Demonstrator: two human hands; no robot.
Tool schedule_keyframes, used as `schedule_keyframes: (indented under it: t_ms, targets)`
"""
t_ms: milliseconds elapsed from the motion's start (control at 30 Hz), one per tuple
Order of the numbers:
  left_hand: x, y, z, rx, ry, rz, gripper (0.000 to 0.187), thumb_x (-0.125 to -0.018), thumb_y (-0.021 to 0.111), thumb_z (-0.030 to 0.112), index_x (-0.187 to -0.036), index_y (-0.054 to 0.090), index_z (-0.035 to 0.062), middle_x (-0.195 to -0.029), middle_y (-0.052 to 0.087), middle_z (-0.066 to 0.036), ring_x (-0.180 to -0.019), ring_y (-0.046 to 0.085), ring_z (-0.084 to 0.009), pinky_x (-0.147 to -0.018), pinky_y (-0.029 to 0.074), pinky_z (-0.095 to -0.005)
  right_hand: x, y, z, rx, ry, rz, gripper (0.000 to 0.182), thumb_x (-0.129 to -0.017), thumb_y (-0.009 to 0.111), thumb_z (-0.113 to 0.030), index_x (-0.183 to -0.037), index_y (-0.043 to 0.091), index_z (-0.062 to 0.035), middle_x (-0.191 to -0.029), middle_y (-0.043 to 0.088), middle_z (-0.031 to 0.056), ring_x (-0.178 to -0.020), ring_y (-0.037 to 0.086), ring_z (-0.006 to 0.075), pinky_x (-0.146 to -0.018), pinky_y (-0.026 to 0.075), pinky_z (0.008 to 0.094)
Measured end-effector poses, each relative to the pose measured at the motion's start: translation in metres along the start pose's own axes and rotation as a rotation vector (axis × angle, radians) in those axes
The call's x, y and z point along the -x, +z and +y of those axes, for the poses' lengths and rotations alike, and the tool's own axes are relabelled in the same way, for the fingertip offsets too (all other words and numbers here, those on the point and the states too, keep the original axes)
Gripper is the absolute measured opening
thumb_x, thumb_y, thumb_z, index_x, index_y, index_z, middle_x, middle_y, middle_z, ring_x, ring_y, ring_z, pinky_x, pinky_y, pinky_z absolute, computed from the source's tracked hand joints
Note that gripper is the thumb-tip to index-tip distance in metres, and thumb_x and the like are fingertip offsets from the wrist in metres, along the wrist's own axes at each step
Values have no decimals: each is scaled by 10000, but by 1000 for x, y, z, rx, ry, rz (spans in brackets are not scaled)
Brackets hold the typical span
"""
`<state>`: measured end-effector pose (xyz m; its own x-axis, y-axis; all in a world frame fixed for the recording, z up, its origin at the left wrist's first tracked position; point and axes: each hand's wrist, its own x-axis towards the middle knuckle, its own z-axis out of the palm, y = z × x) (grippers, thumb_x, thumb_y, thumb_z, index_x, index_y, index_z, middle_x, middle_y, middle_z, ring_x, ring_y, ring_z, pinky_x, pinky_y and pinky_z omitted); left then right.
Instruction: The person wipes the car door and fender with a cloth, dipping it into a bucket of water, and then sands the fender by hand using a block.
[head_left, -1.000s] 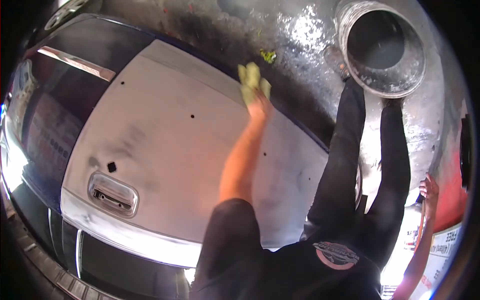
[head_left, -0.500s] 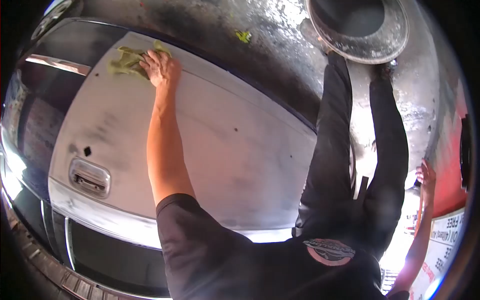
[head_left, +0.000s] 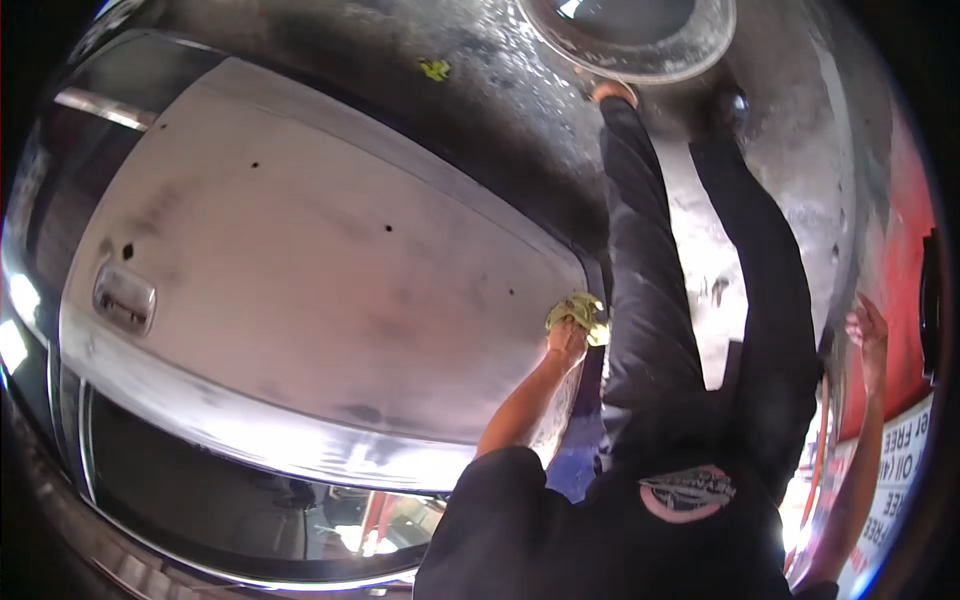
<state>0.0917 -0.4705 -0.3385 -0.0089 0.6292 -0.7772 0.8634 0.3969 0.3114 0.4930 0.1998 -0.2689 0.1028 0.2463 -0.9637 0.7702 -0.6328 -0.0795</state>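
My left hand [head_left: 567,340] is closed on a crumpled yellow-green cloth [head_left: 577,312] and presses it against the right-hand edge of a car door [head_left: 330,290]. The door is a matt pale grey with darker smudges and several small dark holes. Toward its left end sits a recessed door handle [head_left: 125,297]. My right hand [head_left: 866,322] hangs out to the right with its fingers apart, holding nothing that I can see, in front of a red surface.
A round, rimmed tub [head_left: 640,65] stands on the wet-looking floor by my feet. Beyond the door lies a yellow-green scrap [head_left: 434,70]. Dark car windows [head_left: 250,510] border the door. At right are a lettered white sign [head_left: 900,480] and an orange strip [head_left: 817,450].
My left hand has carried the cloth from the door's upper left across to its right edge. My right hand has lifted slightly. The whole view has shifted.
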Motion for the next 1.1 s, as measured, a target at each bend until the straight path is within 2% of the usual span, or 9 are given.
schedule_keyframes:
  t_ms: [100,133,333,500,533,667,767,900,1100]
  targets:
    - [-83,-75,-90,-3,-421,-533,578,-1025,466,240,-1561,432,26,-1422,640,-159,-1315,607,-289,-1222,344,-416,-14,-32,10,-41,-9,-132,511,-1055,614,-261,-1479,530,13,-840,561,-31,-703,500,36,-604,388,171]
    - [-102,-164,-118,-323,-247,-333,404,-961,573,235,-1307,689,62,-1255,723,-133,-1299,619,-242,-1211,350,-423,-14,-33,6,-37,-21,-132,511,-1055,614,-261,-1479,530,13,-840,561,-31,-703,500,36,-604,388,171]
    - [-229,-384,-315,-787,-641,-31,571,-983,546,341,-1427,568,-18,-1589,404,-235,-1500,368,-392,-1214,301,-565,-22,-21,-10,89,1,-109,497,-1074,603,-282,-1473,537,7,-876,570,-28,-733,495,35,-610,376,173]
    - [-256,-259,-294,-797,-546,-258,594,-994,514,333,-1449,536,-48,-1534,466,-268,-1477,364,-448,-1215,258,-586,-42,6,16,159,37,-89,511,-1073,606,-297,-1486,534,-3,-929,597,-15,-773,537,46,-676,417,179]
    - [-244,-207,-276,-789,-463,-65,538,-1007,491,301,-1420,560,-36,-1505,494,-255,-1416,438,-427,-1192,305,-580,-47,10,23,165,50,-98,511,-1073,606,-297,-1486,534,-3,-929,597,-15,-773,537,46,-676,417,179]
    - [-179,-31,-142,-183,-342,-338,501,-1005,461,171,-1453,517,-46,-1480,529,-280,-1253,620,-374,-1027,527,-463,-59,25,43,141,114,-140,509,-1068,613,-332,-1474,562,-29,-959,629,-6,-804,569,54,-711,448,195]
    - [-111,100,-40,65,-397,-312,578,-950,559,210,-1459,497,-57,-1536,471,-286,-1380,503,-441,-1158,413,-508,-56,27,53,137,102,-87,537,-1057,627,-367,-1473,563,-33,-970,639,-3,-810,583,64,-732,467,214]
    - [-121,56,8,117,-252,-525,529,-948,565,196,-1444,524,14,-1443,545,-258,-1377,501,-414,-1157,395,-499,-51,7,74,13,49,-137,610,-1033,653,-458,-1475,562,-48,-990,658,-3,-810,608,80,-740,496,226]
    - [-226,-60,-192,-320,-217,-501,357,-1006,537,240,-1290,673,72,-1322,673,-161,-1261,619,-312,-1085,466,-437,-69,3,100,1,36,-170,576,-1043,656,-384,-1467,536,-12,-940,653,2,-809,596,73,-745,489,248]
